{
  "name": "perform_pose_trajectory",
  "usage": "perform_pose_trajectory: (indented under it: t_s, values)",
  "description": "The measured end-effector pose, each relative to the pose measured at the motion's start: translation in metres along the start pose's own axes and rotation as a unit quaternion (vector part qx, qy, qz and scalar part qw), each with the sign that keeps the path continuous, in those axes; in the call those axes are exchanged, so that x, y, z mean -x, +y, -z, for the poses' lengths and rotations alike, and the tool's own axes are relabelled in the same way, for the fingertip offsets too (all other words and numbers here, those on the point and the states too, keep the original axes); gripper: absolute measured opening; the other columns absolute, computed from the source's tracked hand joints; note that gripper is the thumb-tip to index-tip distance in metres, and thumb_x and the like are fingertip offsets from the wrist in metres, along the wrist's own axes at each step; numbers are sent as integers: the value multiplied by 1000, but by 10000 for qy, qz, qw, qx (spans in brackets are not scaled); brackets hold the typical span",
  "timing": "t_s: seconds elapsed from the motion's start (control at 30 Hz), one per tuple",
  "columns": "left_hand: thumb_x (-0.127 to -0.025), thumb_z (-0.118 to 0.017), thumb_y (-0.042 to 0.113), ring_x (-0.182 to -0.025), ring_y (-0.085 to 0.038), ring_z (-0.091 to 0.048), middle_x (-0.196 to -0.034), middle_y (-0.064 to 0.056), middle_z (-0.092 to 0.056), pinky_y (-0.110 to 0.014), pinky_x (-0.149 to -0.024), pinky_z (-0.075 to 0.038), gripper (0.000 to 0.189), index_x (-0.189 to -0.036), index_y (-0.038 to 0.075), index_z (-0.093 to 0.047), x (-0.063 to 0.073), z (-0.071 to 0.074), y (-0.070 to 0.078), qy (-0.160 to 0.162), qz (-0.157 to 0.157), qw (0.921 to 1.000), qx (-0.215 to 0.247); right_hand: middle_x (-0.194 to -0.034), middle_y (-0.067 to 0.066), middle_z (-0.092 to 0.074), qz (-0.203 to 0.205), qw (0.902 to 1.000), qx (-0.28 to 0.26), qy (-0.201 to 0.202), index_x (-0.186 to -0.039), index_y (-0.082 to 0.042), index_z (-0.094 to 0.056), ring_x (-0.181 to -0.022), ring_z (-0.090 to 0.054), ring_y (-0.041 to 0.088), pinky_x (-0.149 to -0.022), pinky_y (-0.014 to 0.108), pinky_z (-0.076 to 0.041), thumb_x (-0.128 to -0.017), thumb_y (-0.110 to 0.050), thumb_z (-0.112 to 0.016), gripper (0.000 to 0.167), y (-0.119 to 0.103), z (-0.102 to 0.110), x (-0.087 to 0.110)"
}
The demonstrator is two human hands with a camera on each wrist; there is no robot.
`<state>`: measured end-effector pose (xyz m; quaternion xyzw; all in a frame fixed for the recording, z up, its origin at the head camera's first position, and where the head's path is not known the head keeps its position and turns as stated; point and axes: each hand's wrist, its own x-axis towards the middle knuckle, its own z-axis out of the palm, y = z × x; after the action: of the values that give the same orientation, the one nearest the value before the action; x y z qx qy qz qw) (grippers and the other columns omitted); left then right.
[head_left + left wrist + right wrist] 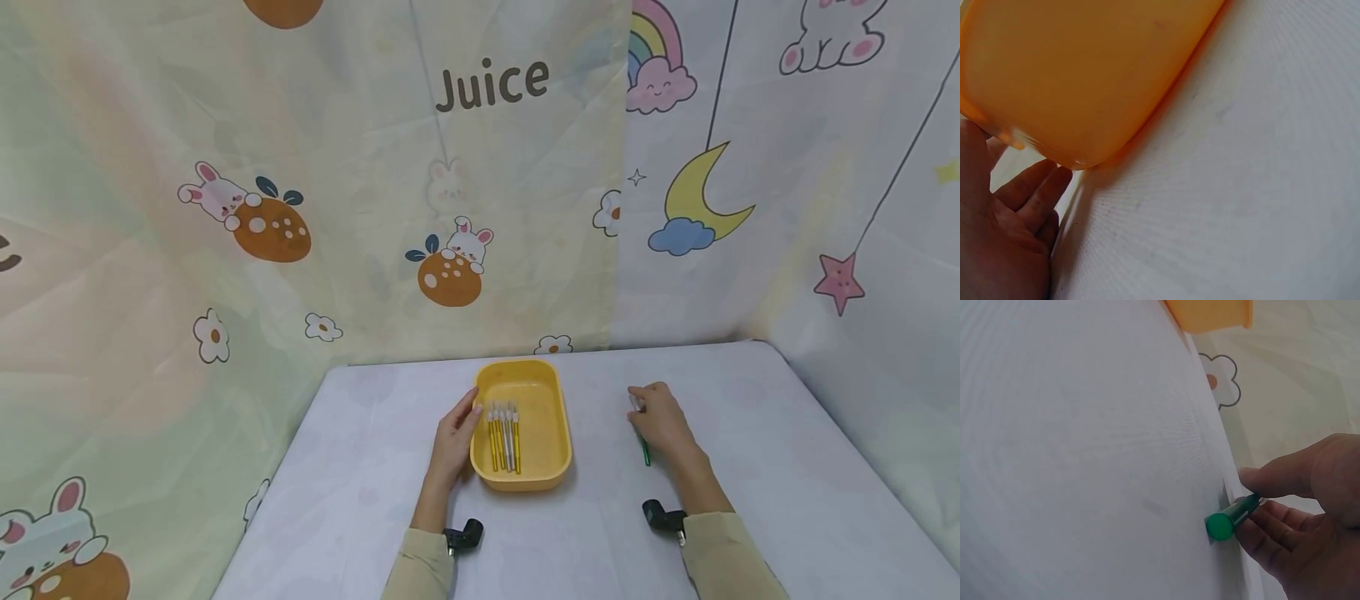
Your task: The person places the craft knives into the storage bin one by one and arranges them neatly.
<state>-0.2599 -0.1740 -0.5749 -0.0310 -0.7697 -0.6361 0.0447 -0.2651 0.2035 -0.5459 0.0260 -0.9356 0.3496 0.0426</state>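
A yellow plastic tray [542, 433] stands on the table with several slim yellow and silver pen-like sticks [503, 437] side by side in it, their tips pale. My left hand [454, 433] rests at the tray's left side. In the left wrist view, its fairly straight fingers [1038, 190] touch the tray's outer wall [1094, 134]. To the right of the tray, my right hand [663, 421] pinches a slim green pen-like stick [645, 450] between thumb and fingers. Its round green end [1220, 527] points towards the right wrist camera, close over the table; the fingers partly hide the other end.
White cloth covers the table [600, 542]. Behind it hangs a printed curtain [360, 250] with cartoon rabbits and the word Juice. A black wrist camera [663, 517] sits at the right cuff, and another black camera [465, 535] at the left.
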Motion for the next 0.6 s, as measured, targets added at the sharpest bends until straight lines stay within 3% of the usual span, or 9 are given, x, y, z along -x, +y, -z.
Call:
perform_pose_trajectory:
  t_s: [0.33, 0.6]
  values:
    - [-106, -59, 43, -152, -15, -40, -158, 13, -51, -43, -127, -33, 47, -152, 32, -54, 1, 0, 2, -18, -14, 10000, 45, -135, 38, -54, 61, 9999, -122, -105, -140, 12, -56, -109, -64, 45, -89, 56, -59, -96, -1, -67, 47, -5, 1, 2]
    - [-105, -59, 46, -154, -20, -39, -160, 8, -49, -46, -127, -33, 50, -152, 32, -54, 1, 1, 0, -25, -114, 9999, 60, -143, 34, -50, 108, 9993, -358, -79, -145, 8, -53, -110, -64, 41, -88, 51, -60, -97, -3, -68, 52, -11, 0, 1]
